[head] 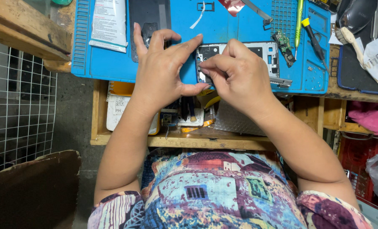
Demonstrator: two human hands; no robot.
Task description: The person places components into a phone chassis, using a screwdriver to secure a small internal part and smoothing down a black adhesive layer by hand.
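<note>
Head | right hand (240,72) hides phone frame (263,53) left end | left hand (161,70) steadies

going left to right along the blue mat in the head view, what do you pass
white packet → black phone back cover → left hand → right hand, pinching at the opened phone frame → small green circuit board → green screwdriver → yellow-and-black screwdriver

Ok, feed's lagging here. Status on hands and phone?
Left hand steadies phone frame edge. Right hand pinches at its left end. Circuit board, screwdrivers lie beside on blue mat.
</note>
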